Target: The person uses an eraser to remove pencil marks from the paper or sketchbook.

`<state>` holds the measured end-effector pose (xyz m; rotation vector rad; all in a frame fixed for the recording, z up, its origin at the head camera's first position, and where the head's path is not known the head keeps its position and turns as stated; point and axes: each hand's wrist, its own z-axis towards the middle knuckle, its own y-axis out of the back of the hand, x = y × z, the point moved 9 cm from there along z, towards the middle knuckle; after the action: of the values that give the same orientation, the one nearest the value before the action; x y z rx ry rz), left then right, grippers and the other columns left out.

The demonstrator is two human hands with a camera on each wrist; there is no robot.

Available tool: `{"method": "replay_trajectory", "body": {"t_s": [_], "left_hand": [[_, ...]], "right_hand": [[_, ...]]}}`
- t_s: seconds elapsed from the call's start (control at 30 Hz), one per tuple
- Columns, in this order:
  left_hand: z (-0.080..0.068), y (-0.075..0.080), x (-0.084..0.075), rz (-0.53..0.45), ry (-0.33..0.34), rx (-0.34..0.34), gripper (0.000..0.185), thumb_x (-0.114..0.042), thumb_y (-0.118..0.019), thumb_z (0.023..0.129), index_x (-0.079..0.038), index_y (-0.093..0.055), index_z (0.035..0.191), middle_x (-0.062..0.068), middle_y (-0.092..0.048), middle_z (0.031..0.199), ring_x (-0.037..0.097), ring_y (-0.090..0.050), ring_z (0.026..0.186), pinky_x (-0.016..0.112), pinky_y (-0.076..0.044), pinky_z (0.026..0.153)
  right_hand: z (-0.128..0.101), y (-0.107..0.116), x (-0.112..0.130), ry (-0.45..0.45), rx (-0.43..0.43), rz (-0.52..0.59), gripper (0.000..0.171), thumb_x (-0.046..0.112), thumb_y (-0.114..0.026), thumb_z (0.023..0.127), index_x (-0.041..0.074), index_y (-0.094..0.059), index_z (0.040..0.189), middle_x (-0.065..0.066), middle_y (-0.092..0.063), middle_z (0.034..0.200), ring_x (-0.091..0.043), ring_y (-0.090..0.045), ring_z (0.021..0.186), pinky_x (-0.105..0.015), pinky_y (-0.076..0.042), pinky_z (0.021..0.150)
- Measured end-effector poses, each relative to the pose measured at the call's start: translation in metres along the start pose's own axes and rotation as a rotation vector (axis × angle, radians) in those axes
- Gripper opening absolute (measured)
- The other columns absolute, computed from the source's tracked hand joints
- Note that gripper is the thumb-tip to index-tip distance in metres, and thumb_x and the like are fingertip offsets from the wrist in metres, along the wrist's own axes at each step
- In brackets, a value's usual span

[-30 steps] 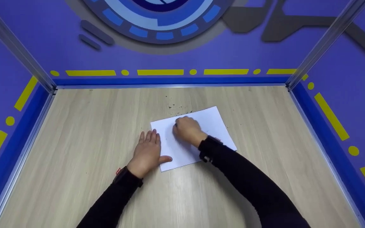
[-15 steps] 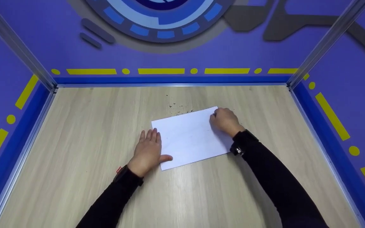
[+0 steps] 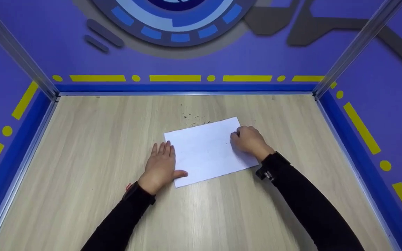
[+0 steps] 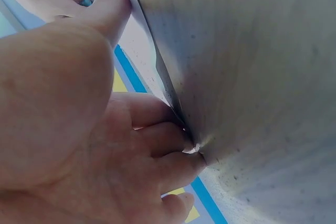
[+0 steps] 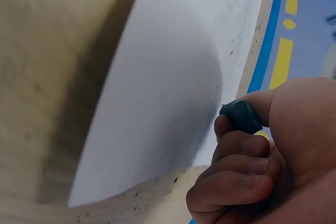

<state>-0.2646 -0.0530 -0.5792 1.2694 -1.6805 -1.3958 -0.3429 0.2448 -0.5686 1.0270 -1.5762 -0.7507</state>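
Observation:
A white sheet of paper (image 3: 204,150) lies slightly turned on the wooden table. My left hand (image 3: 161,167) rests flat at its left edge, fingers straight and thumb spread onto the sheet. Over the right part of the paper, my right hand (image 3: 251,141) pinches a small dark green eraser (image 5: 241,116) between thumb and curled fingers. In the right wrist view the eraser's end is close to the paper's surface, and the rest of it is hidden in the grip. Faint smudges and a few specks show on the sheet.
Dark crumbs (image 3: 185,116) are scattered on the wooden table (image 3: 99,157) beyond the sheet's far edge. Blue panels with yellow marks, such as the back wall (image 3: 187,66), enclose the table on three sides, with metal posts (image 3: 358,45) at the corners.
My right hand has swept with the eraser from the left-middle of the paper to its right side, then slightly back toward me. My left hand stays in place.

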Motion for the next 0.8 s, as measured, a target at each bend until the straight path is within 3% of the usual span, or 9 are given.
{"method": "replay_trajectory", "body": {"t_s": [0.33,0.63,0.8], "left_hand": [[0.0,0.0,0.0,-0.001,0.0,0.0,0.118,-0.075,-0.069,0.096,0.012,-0.034,0.167,0.032,-0.03,0.178,0.047,-0.028,0.169,0.062,-0.016,0.141],[0.0,0.003,-0.002,-0.005,-0.004,-0.014,0.116,-0.074,-0.07,0.096,0.012,-0.036,0.166,0.032,-0.032,0.177,0.046,-0.03,0.169,0.061,-0.019,0.14],[-0.001,0.002,0.0,0.006,-0.001,-0.016,0.117,-0.075,-0.07,0.096,0.012,-0.037,0.166,0.033,-0.033,0.176,0.046,-0.032,0.168,0.061,-0.02,0.14]], "right_hand": [[-0.019,-0.005,0.025,0.063,0.014,0.029,0.038,0.035,-0.057,0.111,0.012,-0.055,0.081,-0.003,-0.048,0.077,-0.022,-0.052,0.074,-0.035,-0.041,0.067],[-0.008,0.039,-0.022,0.023,-0.132,-0.007,0.036,0.031,-0.056,0.11,0.009,-0.059,0.082,-0.007,-0.056,0.079,-0.026,-0.056,0.074,-0.036,-0.041,0.064],[-0.008,0.049,-0.045,-0.009,-0.137,-0.025,0.037,0.032,-0.055,0.11,0.007,-0.061,0.084,-0.008,-0.057,0.081,-0.027,-0.056,0.074,-0.036,-0.041,0.063]]}}
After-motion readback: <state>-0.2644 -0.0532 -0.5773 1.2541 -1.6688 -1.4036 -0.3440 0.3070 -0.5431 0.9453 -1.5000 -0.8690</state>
